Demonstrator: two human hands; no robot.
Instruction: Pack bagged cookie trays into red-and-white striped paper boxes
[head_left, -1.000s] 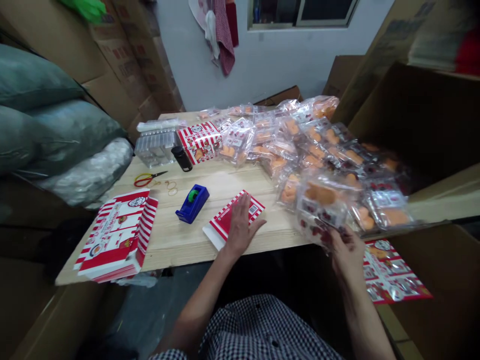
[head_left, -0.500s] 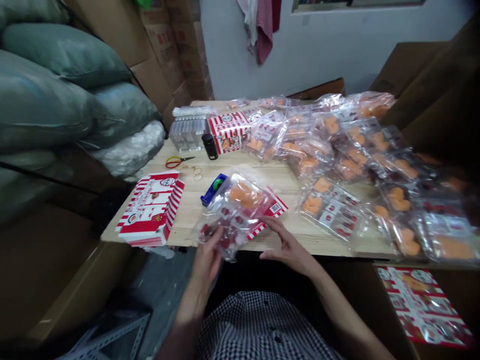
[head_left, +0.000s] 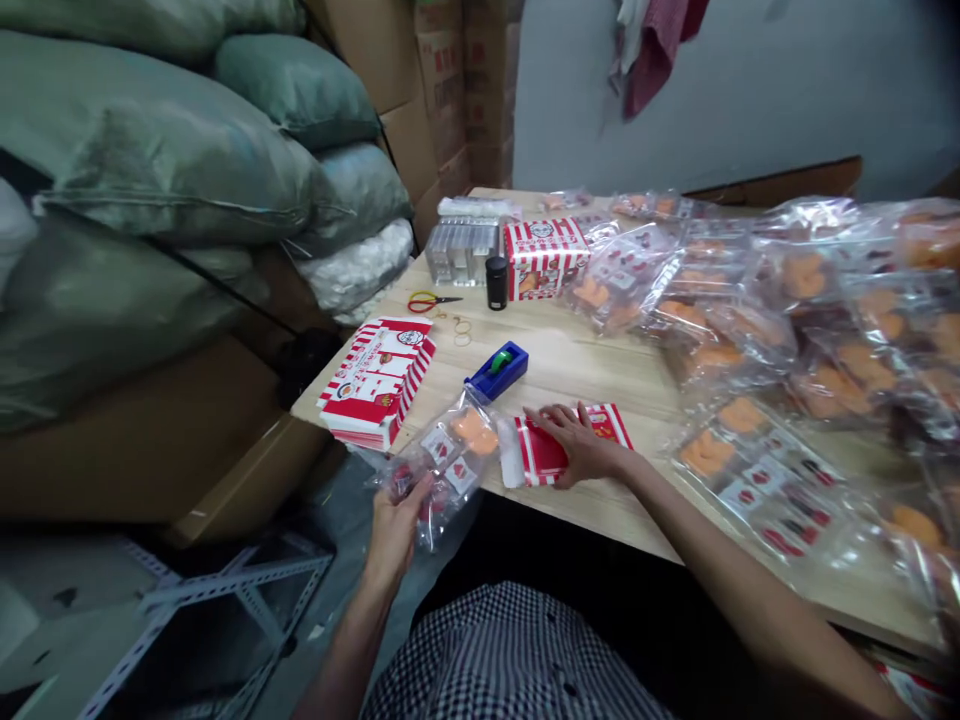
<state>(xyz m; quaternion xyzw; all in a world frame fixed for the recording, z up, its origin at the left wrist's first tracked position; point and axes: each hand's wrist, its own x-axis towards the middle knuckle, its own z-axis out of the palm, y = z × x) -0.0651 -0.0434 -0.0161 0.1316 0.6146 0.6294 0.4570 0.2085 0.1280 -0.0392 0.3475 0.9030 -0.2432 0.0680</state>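
Observation:
My left hand (head_left: 396,525) pinches the near corner of a clear plastic packet (head_left: 450,450), thumb on top. Orange food-like pieces and small printed cards show through the film; the packet reaches over the table's front edge. My right hand (head_left: 574,445) lies across a flat red-and-white carton (head_left: 611,425), fingers over its far side and thumb by the near edge. The carton's white end flap (head_left: 511,455) points left towards the packet. Just behind the packet stands a blue tape dispenser (head_left: 499,372) with a green core.
Left on the table is a stack of folded cartons (head_left: 379,380). Behind are scissors (head_left: 431,302), rubber bands (head_left: 461,330), a black bottle (head_left: 496,283), clear boxes (head_left: 461,250) and a made-up carton (head_left: 546,258). Similar packets (head_left: 720,340) cover the right side; sacks (head_left: 180,150) rise at left.
The packet passed from my right hand to my left and now sits left of the carton. My right hand has come onto the carton, which is turned and shows another face. The view swung left.

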